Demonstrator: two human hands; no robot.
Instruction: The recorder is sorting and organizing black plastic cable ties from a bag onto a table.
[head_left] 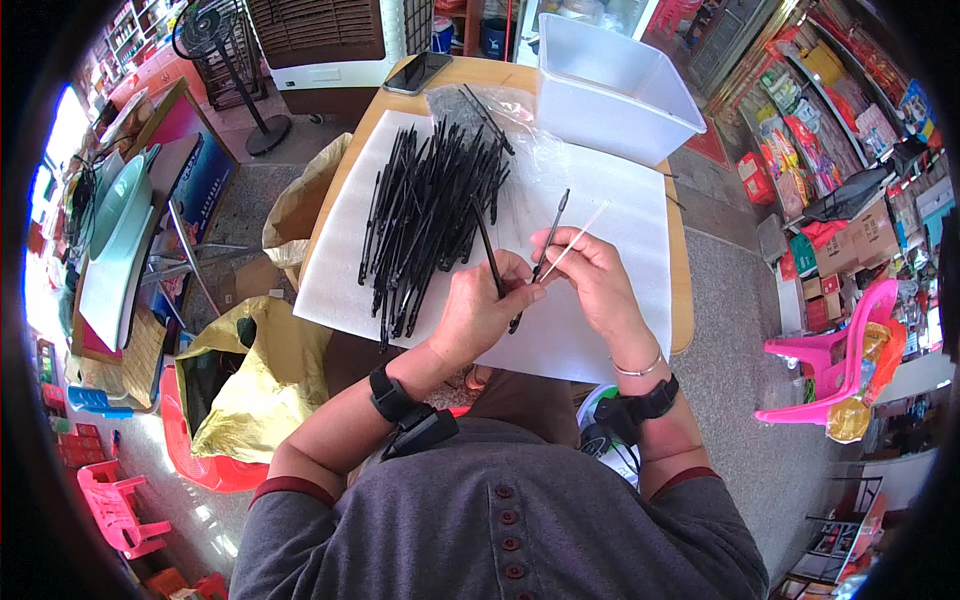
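Observation:
In front of me, a heap of slender black rods (435, 205) lies on a white foam sheet (625, 325). One black rod (486, 243) slants up out of my left hand (480, 308), whose fingers are closed around it. My right hand (592, 282) pinches a thin pale stick (583, 232) beside another black rod (555, 228) with a slim upper end. The lower end of that second rod passes down by my left fingertips. Both hands meet above the sheet, to the right of the heap. What exactly the rods are, I cannot tell.
A translucent plastic bin (615, 100) stands at the table's far right, with a clear plastic bag (515, 110) next to it. A phone (420, 73) lies at the far edge. Left of the table is a yellow sack (270, 380); a pink chair (840, 355) stands right.

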